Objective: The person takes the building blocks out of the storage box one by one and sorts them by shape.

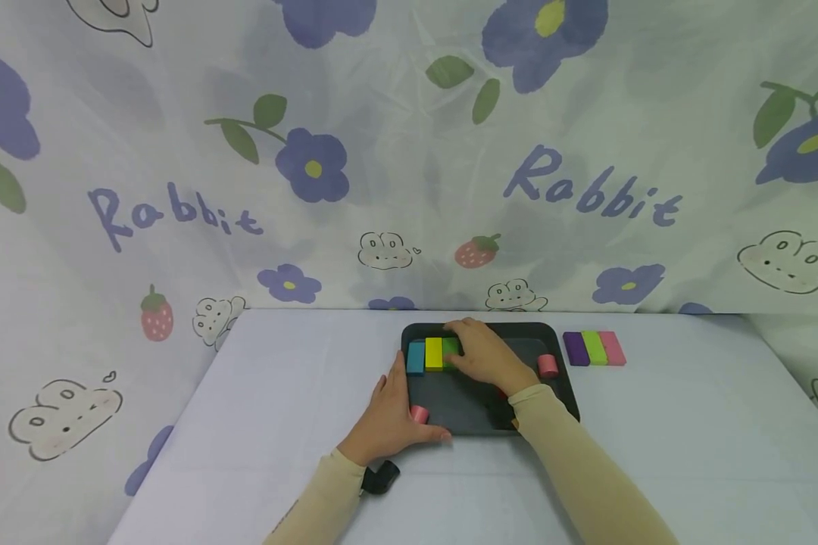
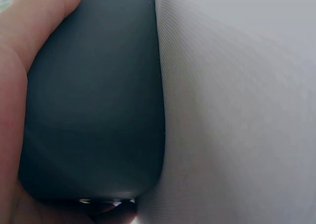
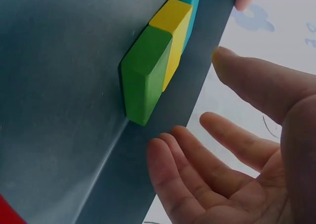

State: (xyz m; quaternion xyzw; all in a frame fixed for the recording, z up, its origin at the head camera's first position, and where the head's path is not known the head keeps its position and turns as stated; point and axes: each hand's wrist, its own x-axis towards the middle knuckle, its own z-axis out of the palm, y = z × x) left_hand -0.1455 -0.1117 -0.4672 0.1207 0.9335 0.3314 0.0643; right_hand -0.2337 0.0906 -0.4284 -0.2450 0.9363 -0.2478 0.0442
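Rabbit-print cloth (image 1: 395, 151) behind, and the left hand (image 1: 388, 416), fingers straight, braces the tray (image 1: 450, 401) at its left. Right hand (image 1: 487, 356) hovers, fingers spread, gripping nothing, near the green block (image 3: 144, 73) beside the yellow block (image 1: 434, 354), far left inside. Light fingertips, steady tray should serve best! One pink cylinder (image 1: 548, 366) sits right; the right forearm (image 1: 572, 454) hides something red (image 1: 502, 393), perhaps another. Purple block (image 1: 576, 349), lime block (image 1: 594, 348) and pink block (image 1: 612, 348) lie outside, right.

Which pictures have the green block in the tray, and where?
Head view: green block, just right of and below the middle, partly behind the right hand.
Left wrist view: not in it.
Right wrist view: left of the middle, upper half.
Shared landmark: the dark tray, in all three.
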